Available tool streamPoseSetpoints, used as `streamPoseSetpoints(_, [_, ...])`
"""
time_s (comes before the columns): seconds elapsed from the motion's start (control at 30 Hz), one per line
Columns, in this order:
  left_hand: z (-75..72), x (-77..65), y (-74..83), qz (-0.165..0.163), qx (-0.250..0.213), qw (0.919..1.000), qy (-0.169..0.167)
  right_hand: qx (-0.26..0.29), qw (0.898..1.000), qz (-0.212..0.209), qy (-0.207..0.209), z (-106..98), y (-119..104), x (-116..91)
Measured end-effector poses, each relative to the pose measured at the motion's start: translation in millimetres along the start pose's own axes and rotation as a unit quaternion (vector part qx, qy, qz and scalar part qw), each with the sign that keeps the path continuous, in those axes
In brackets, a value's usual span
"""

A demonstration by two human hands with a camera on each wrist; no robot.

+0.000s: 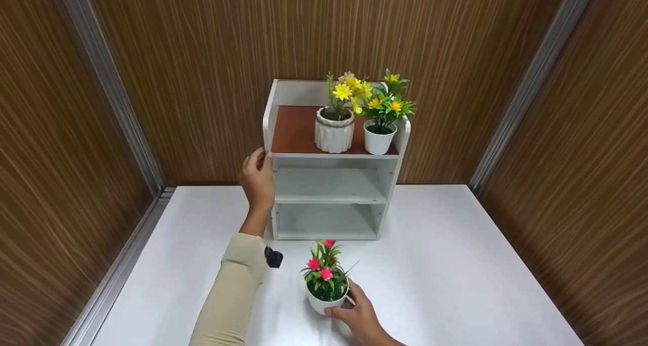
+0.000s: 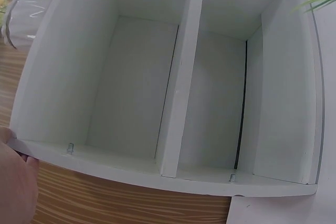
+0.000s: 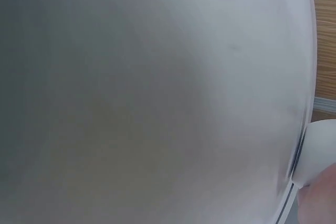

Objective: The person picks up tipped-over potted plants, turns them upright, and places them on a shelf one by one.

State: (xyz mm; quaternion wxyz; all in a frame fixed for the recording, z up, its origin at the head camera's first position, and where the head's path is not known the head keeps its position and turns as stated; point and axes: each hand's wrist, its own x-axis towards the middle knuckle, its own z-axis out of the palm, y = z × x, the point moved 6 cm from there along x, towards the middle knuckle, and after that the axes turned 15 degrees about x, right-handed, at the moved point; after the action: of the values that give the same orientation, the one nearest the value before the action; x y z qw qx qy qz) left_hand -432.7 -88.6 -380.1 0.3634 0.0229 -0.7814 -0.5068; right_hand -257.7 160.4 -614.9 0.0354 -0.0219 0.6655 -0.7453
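My left hand grips the front left edge of a small white shelf unit, just below its reddish-brown top board. In the left wrist view, part of that hand shows at the corner of the side panel. In front of the unit, my right hand holds a white potted plant with pink flowers and green leaves, thumb and fingers around the pot's right side. The right wrist view shows only a bit of this hand against the white pot.
On the top board stand a ribbed white pot with yellow flowers and a smooth white pot with yellow-orange flowers. The unit stands at the back of a white table, before a brown wood-grain wall. Similar panels with metal posts flank both sides.
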Motion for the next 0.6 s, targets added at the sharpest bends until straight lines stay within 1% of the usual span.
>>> streamPoseSetpoints(0.1, [-0.3, 0.3, 0.6, 0.009, 0.000, 1.0000, 0.004, -0.008, 1.000, 0.009, 0.008, -0.6, -1.8, -0.2])
streamPoseSetpoints(0.2, [0.0, 0.5, 0.1, 0.011, 0.003, 0.9999, 0.006, -0.013, 1.000, 0.012, 0.014, -1.0, -5.0, -0.4])
streamPoseSetpoints(0.33, [0.3, 0.7, 0.1, 0.006, 0.007, 0.9999, 0.006, -0.009, 1.000, -0.007, 0.018, -1.8, -12.6, -0.5])
streamPoseSetpoints(0.6, [-1.1, 0.1, 1.3, 0.003, -0.005, 1.0000, 0.007, -0.048, 0.997, -0.042, 0.042, -5.9, -38.3, 5.1])
